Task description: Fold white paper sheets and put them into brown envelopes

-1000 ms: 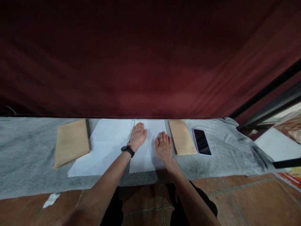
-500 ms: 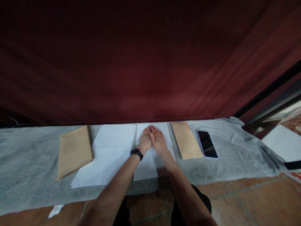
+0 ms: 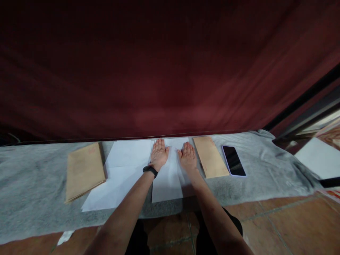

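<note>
A white sheet of paper (image 3: pixel 166 186) lies in front of me with a crease running down its middle. My left hand (image 3: pixel 159 155) is flat on the sheet's left edge, fingers stretched forward and thumb out. Flat on its right part rests my right hand (image 3: pixel 188 157), fingers extended and slightly spread. Neither hand holds anything. To the left is a stack of white paper (image 3: pixel 119 177) with a faint fold line across it. A brown envelope (image 3: pixel 211 157) lies just right of my right hand.
Farther left, a pile of brown envelopes (image 3: pixel 85 171) overlaps the white stack's edge. A phone (image 3: pixel 233 161) in a purple case lies right of the single envelope. Grey cloth (image 3: pixel 268 166) covers the surface. A dark red curtain (image 3: pixel 164 88) hangs behind it.
My hands were together, fingers overlapping at the middle of the sheet. They have slid apart, the left toward the left edge and the right toward the right.
</note>
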